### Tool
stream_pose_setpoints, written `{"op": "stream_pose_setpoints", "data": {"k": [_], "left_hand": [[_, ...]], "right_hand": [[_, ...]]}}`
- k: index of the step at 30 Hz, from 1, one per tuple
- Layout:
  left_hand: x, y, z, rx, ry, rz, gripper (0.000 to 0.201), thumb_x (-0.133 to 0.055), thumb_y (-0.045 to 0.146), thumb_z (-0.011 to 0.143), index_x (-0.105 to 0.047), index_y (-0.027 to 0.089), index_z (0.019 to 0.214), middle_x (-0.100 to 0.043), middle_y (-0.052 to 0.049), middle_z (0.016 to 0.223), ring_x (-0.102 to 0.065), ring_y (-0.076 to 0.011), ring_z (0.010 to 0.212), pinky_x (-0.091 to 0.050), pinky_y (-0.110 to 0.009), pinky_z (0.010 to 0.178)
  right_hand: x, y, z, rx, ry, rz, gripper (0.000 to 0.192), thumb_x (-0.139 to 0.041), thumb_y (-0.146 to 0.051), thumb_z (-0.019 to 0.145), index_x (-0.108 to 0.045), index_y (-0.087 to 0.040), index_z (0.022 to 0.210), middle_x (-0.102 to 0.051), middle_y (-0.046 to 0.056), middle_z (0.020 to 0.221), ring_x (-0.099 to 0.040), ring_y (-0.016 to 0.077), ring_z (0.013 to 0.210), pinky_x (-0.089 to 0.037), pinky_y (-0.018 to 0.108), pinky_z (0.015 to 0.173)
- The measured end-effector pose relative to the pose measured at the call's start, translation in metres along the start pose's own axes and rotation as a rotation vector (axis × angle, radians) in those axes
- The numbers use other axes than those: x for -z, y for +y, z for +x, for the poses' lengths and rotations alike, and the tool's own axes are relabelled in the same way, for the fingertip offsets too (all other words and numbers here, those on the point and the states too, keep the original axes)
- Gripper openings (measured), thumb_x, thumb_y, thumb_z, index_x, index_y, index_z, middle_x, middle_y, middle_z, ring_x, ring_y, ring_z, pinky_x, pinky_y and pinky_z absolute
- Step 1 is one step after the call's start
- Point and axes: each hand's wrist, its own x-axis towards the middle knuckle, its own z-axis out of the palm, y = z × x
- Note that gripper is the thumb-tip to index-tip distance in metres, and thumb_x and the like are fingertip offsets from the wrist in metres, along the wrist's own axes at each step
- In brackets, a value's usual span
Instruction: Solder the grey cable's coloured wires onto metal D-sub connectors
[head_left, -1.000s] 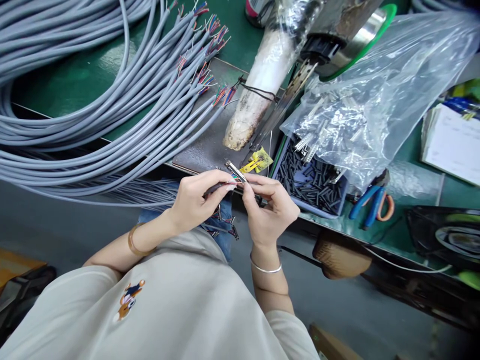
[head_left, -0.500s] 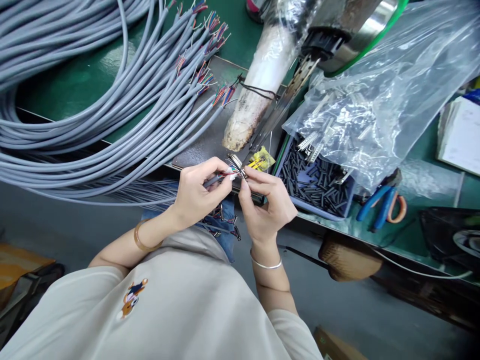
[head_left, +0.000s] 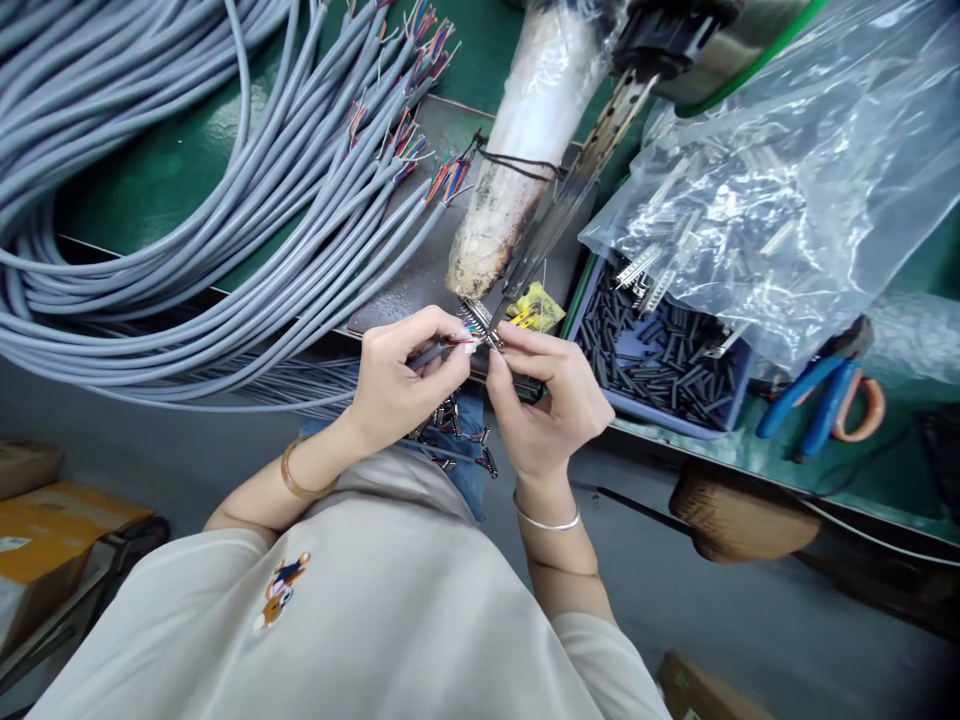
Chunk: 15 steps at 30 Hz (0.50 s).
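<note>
My left hand (head_left: 397,380) pinches the end of a grey cable (head_left: 426,356), with thin coloured wires fanning out past the fingertips. Something white sits at those fingertips, too small to name. A small metal multi-pin connector (head_left: 478,314) is gripped at its near end between the thumb and fingers of my right hand (head_left: 551,400). The wire ends meet the row of pins; which ones are joined I cannot tell. Right above the connector is the lower end of a soldering iron (head_left: 551,225), fixed beside a white wrapped tube (head_left: 504,190). My fingers hide part of the connector.
Many grey cables (head_left: 225,330) with bared ends cover the bench's left. To the right, a blue tray (head_left: 660,420) holds black sleeves, under a plastic bag (head_left: 795,200) of metal parts. Pliers (head_left: 825,400) lie farther right. A yellow piece (head_left: 536,308) sits behind my right hand.
The view has shifted slightly, so the tray and pliers appear farther right. The connector now sits closer beneath the tube and iron, and more coloured wires show against its pins. Both hands keep their hold.
</note>
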Motion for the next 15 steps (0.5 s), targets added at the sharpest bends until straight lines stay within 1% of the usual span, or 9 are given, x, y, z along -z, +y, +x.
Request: {"op": "stream_pose_setpoints", "data": {"k": [2,5,11,15], "left_hand": [[-0.0001,-0.0001,0.0004,0.029,-0.007,-0.001,0.003,-0.067,0.017,0.086,-0.067,0.017,0.083,-0.067,0.0,0.074,-0.06,-0.0082,0.062,-0.046,-0.019,0.057],[-0.0003,0.0,0.0008,0.038,-0.02,0.02,0.004,-0.066,0.018,0.088,-0.067,0.017,0.084,-0.068,0.0,0.074,-0.057,-0.0078,0.059,-0.045,-0.02,0.056],[0.0003,0.0008,0.0019,-0.019,-0.009,0.038,0.004,-0.067,0.017,0.089,-0.069,0.018,0.085,-0.068,0.0,0.074,-0.051,-0.0055,0.054,-0.04,-0.02,0.053],[0.0015,0.0037,0.0049,-0.088,0.014,0.035,0.004,-0.067,0.014,0.088,-0.069,0.017,0.087,-0.069,0.0,0.075,-0.047,-0.0047,0.053,-0.039,-0.019,0.052]], "right_hand": [[-0.0002,0.0006,-0.0002,-0.001,-0.003,-0.007,0.017,-0.075,-0.011,0.087,-0.064,-0.023,0.092,-0.081,0.002,0.104,-0.078,0.017,0.092,-0.064,0.031,0.082],[-0.0003,0.0011,-0.0014,0.005,-0.014,-0.027,0.015,-0.072,-0.013,0.089,-0.064,-0.024,0.092,-0.08,0.002,0.106,-0.078,0.0177,0.092,-0.064,0.033,0.08],[-0.0011,0.002,-0.0014,0.012,-0.008,-0.045,0.011,-0.071,-0.016,0.091,-0.064,-0.025,0.092,-0.08,0.002,0.109,-0.078,0.0179,0.091,-0.065,0.034,0.077],[-0.0014,0.0001,0.0019,0.021,0.018,-0.049,0.014,-0.073,-0.015,0.089,-0.067,-0.025,0.095,-0.08,0.001,0.108,-0.077,0.0179,0.092,-0.065,0.034,0.08]]}}
